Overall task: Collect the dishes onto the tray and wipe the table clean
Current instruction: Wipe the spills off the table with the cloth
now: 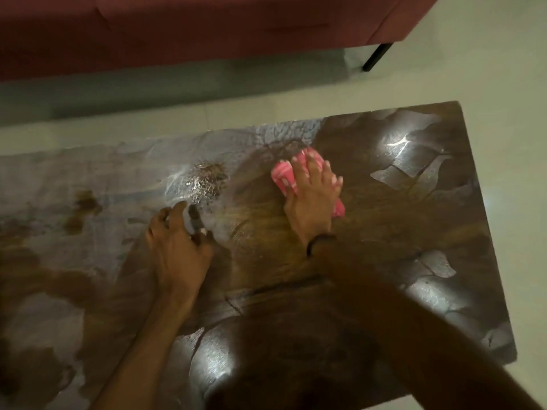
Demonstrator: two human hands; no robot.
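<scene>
A pink cloth with white dots (283, 176) lies on the glossy brown and grey table (414, 220). My right hand (310, 199) presses flat on the cloth, fingers spread over it, near the table's middle. My left hand (177, 247) rests on the tabletop to the left, fingertips down and fingers apart, holding nothing. A wet shiny patch (204, 184) glistens just beyond my left fingertips. No dishes or tray are in view.
A dark red sofa (207, 28) with a black leg (377, 56) stands across the pale floor (503, 69) beyond the table. The table's right edge runs diagonally at the right. Brown stains (87, 202) mark the left part of the tabletop.
</scene>
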